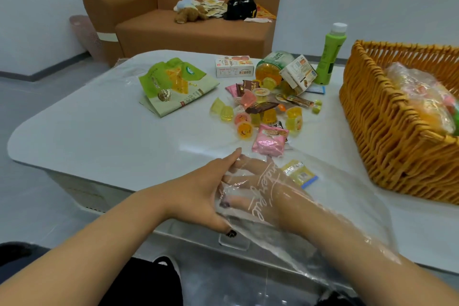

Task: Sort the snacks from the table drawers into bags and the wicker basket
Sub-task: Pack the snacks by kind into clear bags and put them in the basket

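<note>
Sorting looks partly done: the wicker basket (387,131) is already holding one filled bag, while jelly cups and wrapped snacks (263,112) are still lying loose on the surface (99,136). The right hand (263,189) is reaching flat-fingered inside a clear plastic bag (347,206); the left hand (198,191) is pinching its opening.

Left of the snack pile (263,112), the white table (87,136) lies bare up to the green pouch (173,84). Right of the pile, a narrow strip of tabletop runs before the wicker basket (387,136) walls it off. Behind the pile, a box (234,66), a jar (273,67) and a green bottle (331,54) block the way.
</note>
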